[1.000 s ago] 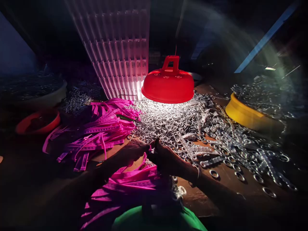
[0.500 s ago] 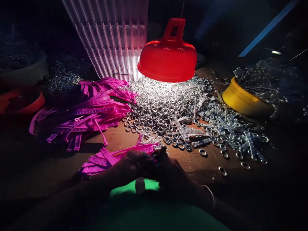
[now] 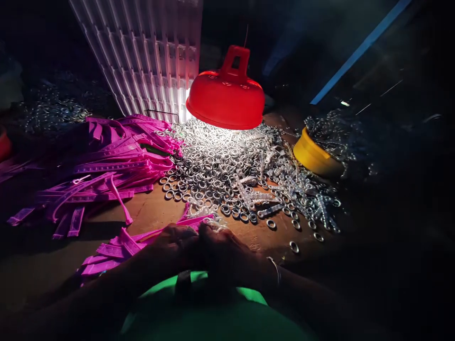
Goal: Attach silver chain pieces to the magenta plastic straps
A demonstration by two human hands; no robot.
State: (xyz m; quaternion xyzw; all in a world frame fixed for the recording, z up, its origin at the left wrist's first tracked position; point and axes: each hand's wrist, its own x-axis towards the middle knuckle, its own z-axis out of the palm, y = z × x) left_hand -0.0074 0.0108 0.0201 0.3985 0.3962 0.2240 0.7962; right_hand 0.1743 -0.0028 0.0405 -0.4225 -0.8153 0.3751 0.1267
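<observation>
Left hand (image 3: 174, 244) and right hand (image 3: 222, 248) meet at near centre of the tabletop (image 3: 152, 215), fingers curled in tight, touching each other; both pinch the near end of a pink plastic strip (image 3: 194, 221) that pokes out far-side between them, small metal bits at the right fingertips, too dark to tell more. Bracelet on the right wrist. More loose pink strips (image 3: 106, 248) lie just left of the left hand, and a big pile of pink strips (image 3: 106, 163) sits far left. Heap of metal rings (image 3: 216, 163) spreads centre-far, lit by a red lamp (image 3: 225, 97) hanging just above it. Yellow bowl (image 3: 313, 154) far right, chains around it. White ribbed panel (image 3: 149, 52) stands behind, far left of the lamp. Green thing (image 3: 199, 303) nearest, under the wrists.
</observation>
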